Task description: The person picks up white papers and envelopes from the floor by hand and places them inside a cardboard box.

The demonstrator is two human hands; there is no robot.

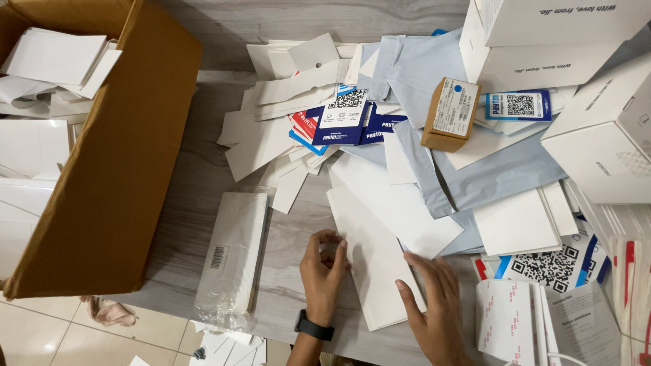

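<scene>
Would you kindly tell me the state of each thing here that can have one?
White card: flat on the table, both hands on it.
Left hand: fingers curled at the card's left edge.
Right hand: spread flat on the card.
Cardboard box: open, white sheets inside.
Small brown box: closed, tilted on the pile.
Plastic-wrapped pack: sealed, lying flat.

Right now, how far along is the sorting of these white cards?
Done: white cards already lie in the cardboard box. In hand: left hand and right hand rest on one white card. Left: a large loose pile of cards and sleeves on the table.
</scene>
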